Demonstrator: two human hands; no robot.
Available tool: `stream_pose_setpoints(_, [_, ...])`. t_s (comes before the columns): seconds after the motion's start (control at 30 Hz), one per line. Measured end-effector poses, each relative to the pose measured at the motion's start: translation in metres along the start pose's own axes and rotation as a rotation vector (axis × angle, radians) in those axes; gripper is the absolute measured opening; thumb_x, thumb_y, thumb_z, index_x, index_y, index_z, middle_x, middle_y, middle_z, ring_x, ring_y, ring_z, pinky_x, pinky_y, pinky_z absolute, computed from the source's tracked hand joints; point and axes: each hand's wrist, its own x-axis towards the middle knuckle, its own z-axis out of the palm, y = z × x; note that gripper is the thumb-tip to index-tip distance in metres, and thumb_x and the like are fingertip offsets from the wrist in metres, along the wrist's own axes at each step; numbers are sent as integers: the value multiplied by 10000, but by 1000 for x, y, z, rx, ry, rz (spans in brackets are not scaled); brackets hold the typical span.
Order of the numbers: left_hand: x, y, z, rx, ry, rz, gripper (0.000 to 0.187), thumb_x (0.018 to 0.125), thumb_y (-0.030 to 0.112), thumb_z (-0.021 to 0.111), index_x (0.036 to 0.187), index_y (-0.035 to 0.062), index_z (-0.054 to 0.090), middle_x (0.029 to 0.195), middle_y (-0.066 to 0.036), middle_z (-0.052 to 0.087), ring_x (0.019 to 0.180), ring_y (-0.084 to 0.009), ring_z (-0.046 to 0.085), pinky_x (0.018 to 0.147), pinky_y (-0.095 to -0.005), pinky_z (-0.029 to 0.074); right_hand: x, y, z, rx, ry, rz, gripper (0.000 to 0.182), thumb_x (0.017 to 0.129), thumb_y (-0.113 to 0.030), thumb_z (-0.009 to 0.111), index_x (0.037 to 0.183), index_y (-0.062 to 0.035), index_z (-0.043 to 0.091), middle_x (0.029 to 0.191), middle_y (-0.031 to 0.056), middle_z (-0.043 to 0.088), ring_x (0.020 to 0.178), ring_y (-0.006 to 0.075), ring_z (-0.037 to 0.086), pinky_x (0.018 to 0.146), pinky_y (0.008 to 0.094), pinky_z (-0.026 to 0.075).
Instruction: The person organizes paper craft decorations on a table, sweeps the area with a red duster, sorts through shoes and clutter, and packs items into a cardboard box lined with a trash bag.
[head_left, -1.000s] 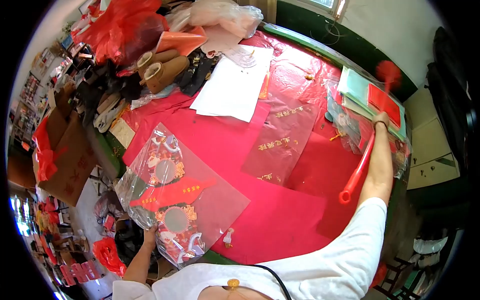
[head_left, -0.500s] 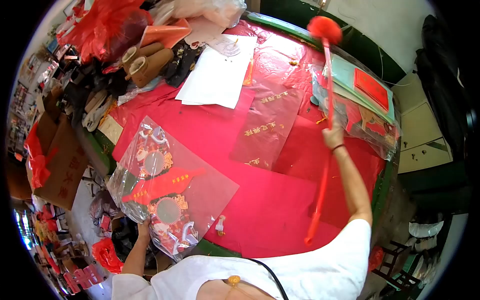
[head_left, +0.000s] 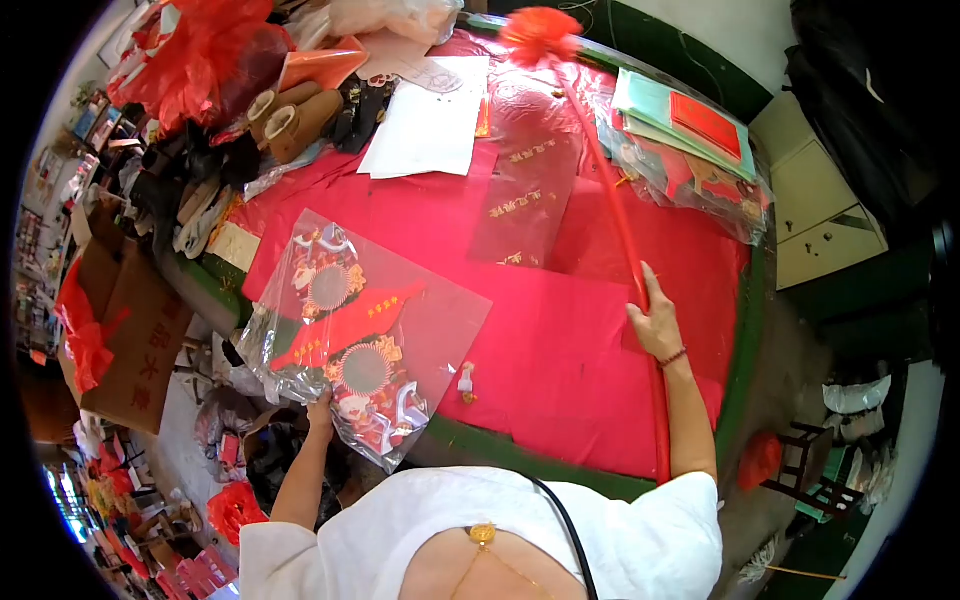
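Observation:
My left hand [head_left: 319,412] pinches the lower left edge of a clear plastic bag [head_left: 450,320]. Inside it lie colourful printed cut-out decorations [head_left: 345,325] with gold lettering on a red band. The bag spreads over the near left part of the red-covered table [head_left: 560,350]. In my right hand [head_left: 657,322] is the long red handle of a duster [head_left: 613,200], its index finger stretched along the handle. The duster's fluffy red head [head_left: 541,37] hangs over the table's far edge, and the handle's lower end is near my right forearm. A small whitish item [head_left: 466,382] rests beside the bag.
White paper sheets [head_left: 425,120] and a translucent red sheet with gold characters [head_left: 525,200] lie on the table. Brown boots [head_left: 300,120] and red plastic are piled at far left. Pale green folders [head_left: 690,120] sit at far right, a cardboard box [head_left: 125,330] at left.
The duster's head has swung left and away along the far edge, with its handle now tilting the other way. My right hand is lower and nearer. The bag has shifted slightly right and up.

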Motion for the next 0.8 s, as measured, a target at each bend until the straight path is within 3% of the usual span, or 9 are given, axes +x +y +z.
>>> stream_pose_setpoints(0.2, [8,-6,-2,-3,-11,95,195,779,118,540,936,3,529,862,-44,549,766,-142,514,686,-269,408,-53,25,42,-28,10,306,657,675,-4,511,1275,30,248,951,220,573,807,291,588,718,310,476])
stream_pose_setpoints(0.27, [-3,5,4,40,-30,-6,165,778,133,539,913,44,509,784,-13,526,664,-122,492,585,-259,404,-63,57,100,-211,218,-234,665,674,-11,518,1279,30,244,897,174,596,742,279,589,665,312,486])
stream_pose_setpoints(0.37, [6,-5,3,-37,-45,83,125,774,124,534,874,56,505,736,-14,514,614,-115,482,548,-261,399,-66,9,126,232,19,-149,675,678,-30,533,1288,11,245,803,104,593,616,215,573,546,299,479])
stream_pose_setpoints(0.4, [6,-6,4,-84,-32,122,99,771,121,532,847,63,504,707,-11,508,590,-112,477,530,-262,397,-65,-31,103,419,-200,67,671,681,-33,535,1288,6,251,771,78,571,573,177,548,508,279,462])
stream_pose_setpoints(0.43, [23,-19,-10,98,-36,80,261,766,194,567,885,-39,565,820,-83,580,705,-162,532,633,-294,418,-68,-59,88,606,-419,287,666,685,-36,537,1288,0,257,739,53,550,529,139,523,471,259,446])
stream_pose_setpoints(0.57, [40,-33,-17,106,-44,52,268,762,198,573,864,-50,565,779,-99,579,692,-167,533,614,-301,421,-99,-89,81,509,-300,206,631,701,-19,519,1283,-11,277,686,20,490,452,83,450,406,221,392])
stream_pose_setpoints(0.67, [14,-10,-8,18,-126,54,234,774,179,566,857,-40,563,777,-84,574,683,-165,528,612,-309,422,-123,-78,63,315,-170,267,597,726,-39,522,1277,-18,291,745,75,543,557,155,530,503,271,445])
stream_pose_setpoints(0.73, [12,-11,-5,-3,-122,131,211,780,169,561,846,-31,562,768,-73,571,671,-158,520,604,-305,418,-146,-42,69,103,24,181,555,770,-100,521,1271,-18,297,903,153,570,787,228,566,689,314,452])
stream_pose_setpoints(0.8, [13,-11,-1,-28,-117,212,187,786,159,555,834,-23,561,759,-63,568,659,-152,512,595,-301,414,-190,-28,70,95,13,379,525,801,-156,508,1261,-8,302,1066,203,526,993,260,504,839,328,389])
